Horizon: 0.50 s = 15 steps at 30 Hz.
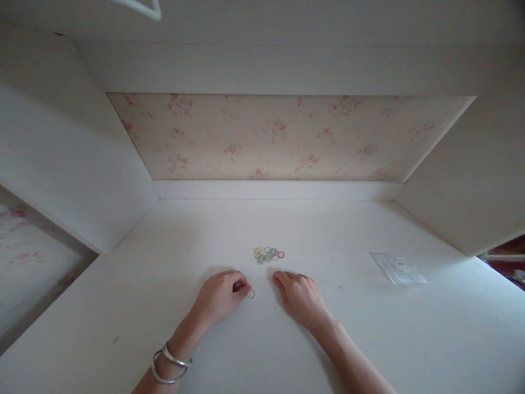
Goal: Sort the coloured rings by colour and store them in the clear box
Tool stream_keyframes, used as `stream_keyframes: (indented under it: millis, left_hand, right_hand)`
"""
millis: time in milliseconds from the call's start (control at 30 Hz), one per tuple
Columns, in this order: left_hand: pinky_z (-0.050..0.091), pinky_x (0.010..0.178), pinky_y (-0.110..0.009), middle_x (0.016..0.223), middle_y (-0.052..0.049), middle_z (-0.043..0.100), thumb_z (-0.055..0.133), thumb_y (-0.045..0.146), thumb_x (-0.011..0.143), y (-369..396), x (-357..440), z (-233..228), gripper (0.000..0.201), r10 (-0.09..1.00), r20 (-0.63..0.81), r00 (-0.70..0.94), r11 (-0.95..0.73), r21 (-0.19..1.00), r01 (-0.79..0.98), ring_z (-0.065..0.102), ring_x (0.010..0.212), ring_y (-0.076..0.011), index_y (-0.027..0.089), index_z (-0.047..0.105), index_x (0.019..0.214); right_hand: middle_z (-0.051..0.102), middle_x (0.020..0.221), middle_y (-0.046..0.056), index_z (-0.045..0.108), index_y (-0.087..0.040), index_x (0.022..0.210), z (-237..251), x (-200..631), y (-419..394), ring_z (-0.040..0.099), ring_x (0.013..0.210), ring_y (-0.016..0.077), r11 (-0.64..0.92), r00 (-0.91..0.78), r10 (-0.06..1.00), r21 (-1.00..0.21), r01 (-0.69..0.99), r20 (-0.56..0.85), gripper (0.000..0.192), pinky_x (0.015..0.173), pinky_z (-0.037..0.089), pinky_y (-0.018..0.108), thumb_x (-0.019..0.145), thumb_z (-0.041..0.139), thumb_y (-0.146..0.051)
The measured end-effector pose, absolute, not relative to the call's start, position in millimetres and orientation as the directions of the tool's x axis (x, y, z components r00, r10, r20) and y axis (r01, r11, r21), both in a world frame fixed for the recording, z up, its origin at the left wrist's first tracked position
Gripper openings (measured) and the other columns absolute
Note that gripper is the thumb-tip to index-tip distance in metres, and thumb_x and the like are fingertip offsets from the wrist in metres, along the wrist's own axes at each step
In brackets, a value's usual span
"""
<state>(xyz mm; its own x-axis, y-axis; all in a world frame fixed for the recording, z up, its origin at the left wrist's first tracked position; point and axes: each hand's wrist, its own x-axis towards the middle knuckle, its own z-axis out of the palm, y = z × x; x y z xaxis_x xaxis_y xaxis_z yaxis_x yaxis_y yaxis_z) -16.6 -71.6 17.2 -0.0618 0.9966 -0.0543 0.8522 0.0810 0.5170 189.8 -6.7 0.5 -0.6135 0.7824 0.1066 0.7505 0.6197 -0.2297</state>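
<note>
At the bottom of the frame two bare forearms enter from below centre and converge toward mid-frame; the left wrist carries two metal bangles (170, 364). The left hand (219, 298) rests knuckles-up on the white bench (123, 306), its fingers curled together and pinched on a single small ring (250, 294), which lies against the surface at the fingertips, seemingly separated from the rest for individual handling. The right hand (299, 295) lies palm-down just beside it, fingers loosely together and holding nothing, tips pointing toward the ring as if steadying the work. Just beyond both hands, at frame centre, a tight cluster of small coloured rings (268, 254) lies within easy reach. Further right lies a flat clear plastic packet (398, 268), well apart from the hands. At the back stands a floral-papered panel (279, 137).
</note>
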Motion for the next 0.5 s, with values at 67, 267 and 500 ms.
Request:
stream_keyframes:
  millis: [67, 267, 500]
  left_hand:
    - [0.031, 0.059, -0.023, 0.074, 0.002, 0.064, 0.055, 0.037, 0.080, -71.5, -15.9, 17.4, 0.018, 0.996, -0.052, -0.069, 0.086, 0.511, 0.855, 0.053, 0.065, -0.0122, 0.023, 0.066, 0.076]
    - [0.029, 0.058, -0.023, 0.074, 0.004, 0.064, 0.055, 0.039, 0.080, -71.2, -15.9, 16.7, 0.018, 0.996, -0.055, -0.073, 0.091, 0.506, 0.858, 0.054, 0.066, -0.0115, 0.025, 0.065, 0.075]
    - [0.029, 0.058, -0.022, 0.074, 0.004, 0.065, 0.051, 0.033, 0.084, -71.0, -16.8, 16.3, 0.017, 0.995, -0.069, -0.070, 0.096, 0.528, 0.844, 0.055, 0.067, -0.0107, 0.025, 0.064, 0.077]
  right_hand:
    - [0.069, 0.082, 0.001, 0.059, -0.025, 0.094, -1.1, 189.6, -6.7, 0.064, 0.071, 0.0155, 0.625, -0.617, 0.779, -0.206, 0.753, 0.108, 0.022, 0.059, 0.034, 0.024, 0.093, 0.037, -0.025]
    - [0.068, 0.078, 0.001, 0.058, -0.024, 0.093, -6.3, 191.7, -5.7, 0.062, 0.070, 0.0156, 0.627, -0.615, 0.778, -0.226, 0.745, 0.132, 0.021, 0.060, 0.033, 0.024, 0.093, 0.037, -0.024]
    - [0.067, 0.082, 0.000, 0.058, -0.023, 0.094, -4.7, 184.0, -15.8, 0.061, 0.076, 0.0134, 0.686, -0.670, 0.710, -0.428, 0.588, 0.218, 0.024, 0.067, 0.036, 0.023, 0.095, 0.034, -0.026]
